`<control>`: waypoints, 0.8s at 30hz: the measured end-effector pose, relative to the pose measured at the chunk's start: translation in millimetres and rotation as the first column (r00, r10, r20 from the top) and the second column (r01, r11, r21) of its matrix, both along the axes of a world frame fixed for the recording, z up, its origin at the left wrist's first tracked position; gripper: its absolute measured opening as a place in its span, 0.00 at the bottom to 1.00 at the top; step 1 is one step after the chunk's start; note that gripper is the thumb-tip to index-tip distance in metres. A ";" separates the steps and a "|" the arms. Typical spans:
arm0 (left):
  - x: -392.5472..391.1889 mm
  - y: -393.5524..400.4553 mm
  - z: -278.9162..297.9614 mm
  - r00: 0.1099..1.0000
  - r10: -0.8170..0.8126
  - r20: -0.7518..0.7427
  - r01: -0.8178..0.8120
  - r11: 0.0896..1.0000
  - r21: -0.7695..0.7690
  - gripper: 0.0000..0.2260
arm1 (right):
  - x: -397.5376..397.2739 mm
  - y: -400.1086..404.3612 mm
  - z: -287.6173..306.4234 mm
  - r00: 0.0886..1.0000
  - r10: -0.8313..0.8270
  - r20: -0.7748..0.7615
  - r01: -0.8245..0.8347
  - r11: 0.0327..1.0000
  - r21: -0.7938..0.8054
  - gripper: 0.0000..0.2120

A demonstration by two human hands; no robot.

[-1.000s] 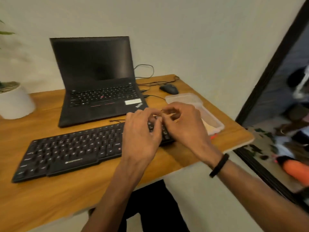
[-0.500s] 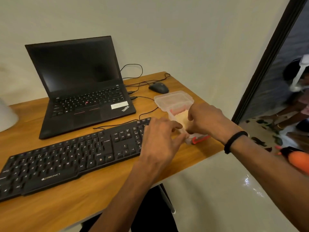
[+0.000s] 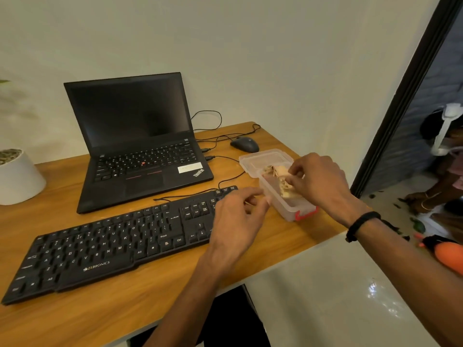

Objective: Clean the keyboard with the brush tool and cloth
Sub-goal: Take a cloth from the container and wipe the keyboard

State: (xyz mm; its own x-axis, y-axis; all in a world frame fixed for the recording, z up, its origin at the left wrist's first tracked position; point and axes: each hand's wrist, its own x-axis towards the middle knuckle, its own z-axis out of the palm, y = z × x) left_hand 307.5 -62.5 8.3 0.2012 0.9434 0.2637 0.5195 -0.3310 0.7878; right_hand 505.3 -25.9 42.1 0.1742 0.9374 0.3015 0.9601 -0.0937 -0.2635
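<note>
The black keyboard (image 3: pixel 105 246) lies along the front of the wooden desk (image 3: pixel 75 319). My left hand (image 3: pixel 235 221) hovers over its right end with curled fingers that seem to pinch a thin pale stick (image 3: pixel 248 203). At the keyboard's right stands an open clear plastic container (image 3: pixel 288 209) with a red latch. My right hand (image 3: pixel 318 181) reaches into it and pinches a crumpled beige cloth (image 3: pixel 280 171). I see no brush head.
An open black laptop (image 3: pixel 140 146) sits behind the keyboard, with cables and a black mouse (image 3: pixel 244 144) at the back right. A white plant pot (image 3: pixel 17 176) stands at the far left. The desk edge drops off just right of the container.
Both hands left the keyboard's right end. My right hand went into the container and took hold of the cloth; my left hand followed to the container's side.
</note>
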 end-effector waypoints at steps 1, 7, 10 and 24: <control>-3.6 0.0 5.9 0.997 0.009 0.080 -0.006 0.999 -0.048 0.17 | -2.8 -4.0 6.8 1.000 0.020 -0.016 -0.019 0.998 0.062 0.09; -22.3 1.7 32.9 0.877 -0.016 0.480 0.139 0.965 -0.222 0.27 | -60.7 -30.4 48.0 0.954 0.257 -0.152 -0.222 0.951 0.213 0.09; -42.2 -3.6 38.0 0.784 0.029 0.620 0.164 0.954 -0.252 0.21 | -96.3 -44.4 50.9 0.913 0.352 -0.206 -0.317 0.930 0.187 0.05; -129.6 -31.6 12.7 0.571 0.273 0.774 0.237 0.848 -0.474 0.15 | -144.1 -48.8 17.5 0.395 0.086 -0.915 -0.447 0.888 -0.110 0.23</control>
